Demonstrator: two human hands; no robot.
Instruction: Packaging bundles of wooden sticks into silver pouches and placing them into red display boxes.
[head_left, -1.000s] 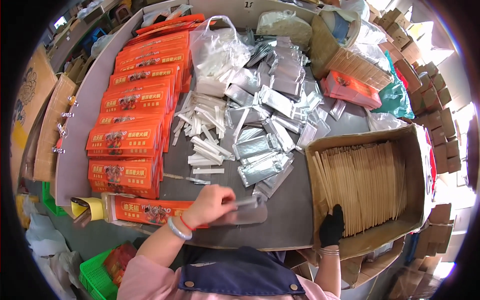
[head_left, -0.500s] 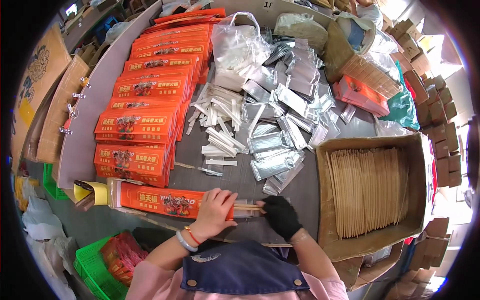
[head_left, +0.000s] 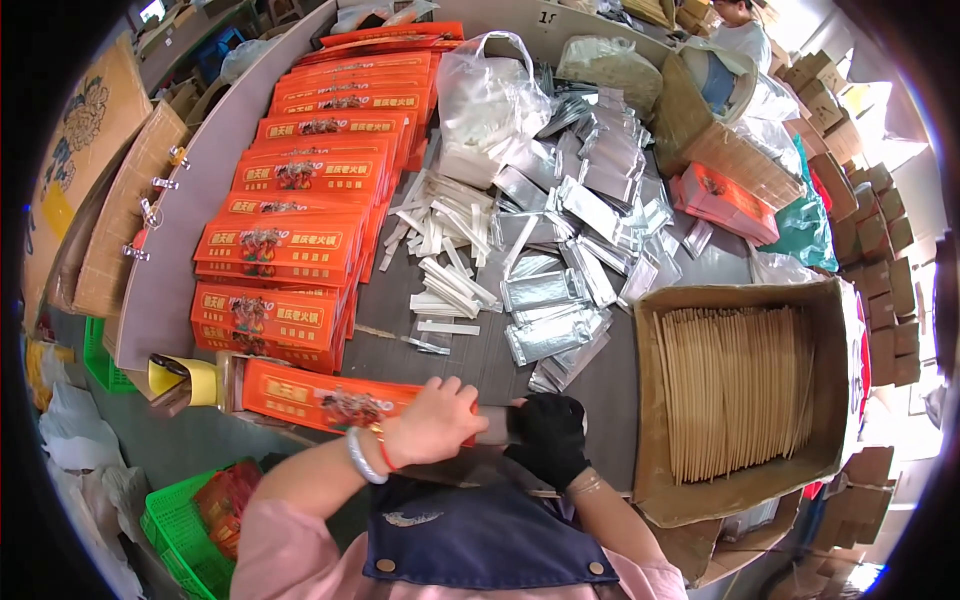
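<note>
A red printed chopstick sleeve (head_left: 320,396) lies lengthwise along the near table edge, its left end against a wooden stop. My left hand (head_left: 432,425) is curled over the sleeve's right end, gripping it. Close to its right is my right hand (head_left: 548,438) in a black fingerless glove, fingers bent and closed. A blurred greyish strip (head_left: 494,425) shows between the two hands; what the right fingers hold is hidden. Wooden chopsticks (head_left: 735,390) fill a cardboard box (head_left: 648,440) to the right. Piles of silvery packets (head_left: 548,335) and white paper-wrapped strips (head_left: 450,290) lie beyond my hands.
Stacked red sleeves (head_left: 270,315) line the left side beside a raised grey board (head_left: 165,290). A clear plastic bag (head_left: 490,110) stands at the back. A green basket (head_left: 180,535) sits low at left. Another person (head_left: 740,40) is at the far right.
Chopsticks showing between the right fingers and the sleeve's mouth are no longer visible; a greyish strip shows there. My right hand has come slightly closer to the left and turned.
</note>
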